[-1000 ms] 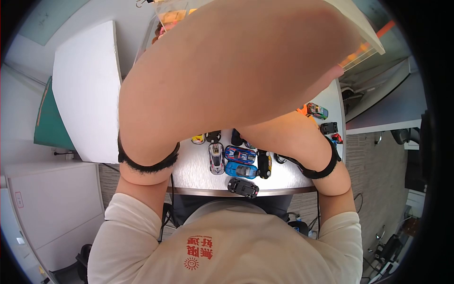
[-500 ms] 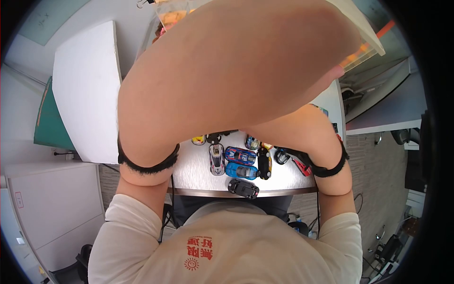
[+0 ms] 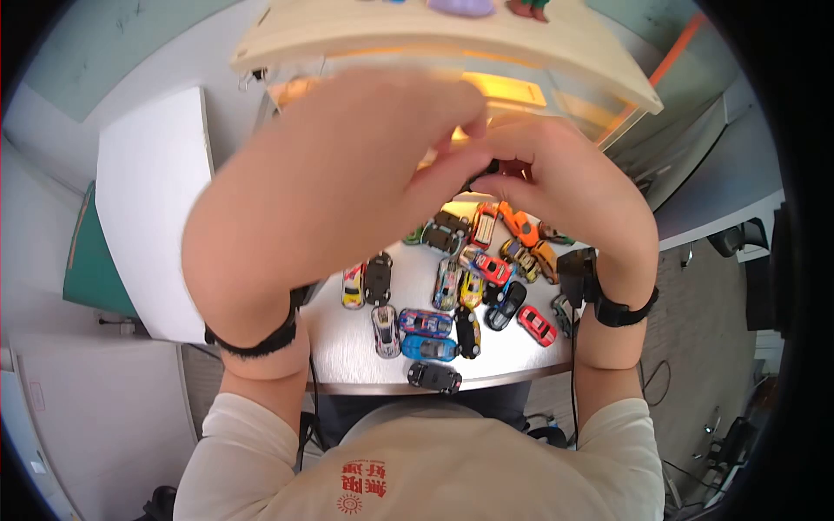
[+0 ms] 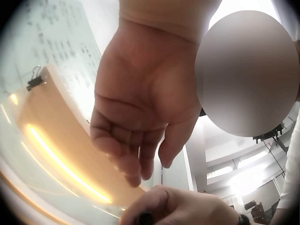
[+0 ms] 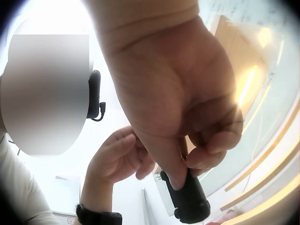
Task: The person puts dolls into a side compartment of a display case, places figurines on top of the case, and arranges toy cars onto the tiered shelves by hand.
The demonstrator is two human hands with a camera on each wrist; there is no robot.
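Observation:
My right hand (image 3: 547,156) pinches a black toy car (image 5: 190,199) between thumb and fingers, above the table. Beside it, my left hand (image 4: 145,98) hangs with its fingers loosely bent and nothing in the palm; in the head view its fingertips overlap the right hand's. Under the hands many toy cars crowd the table, among them a black one lying wheels up (image 3: 446,232), an orange car (image 3: 519,224) and a red car (image 3: 537,326). Nearer the front edge are a light blue car (image 3: 430,349) and another black upturned car (image 3: 434,377).
Behind the hands stands a lit case with a pale wooden top (image 3: 365,39), which carries a purple item (image 3: 460,7). A white board (image 3: 156,217) leans at the left. The table's front edge (image 3: 486,382) runs close to my body.
Both hands have come together in front of the case, and the right one, hidden before, now shows with the black toy car. More of the cars are uncovered. The head view has tilted upward.

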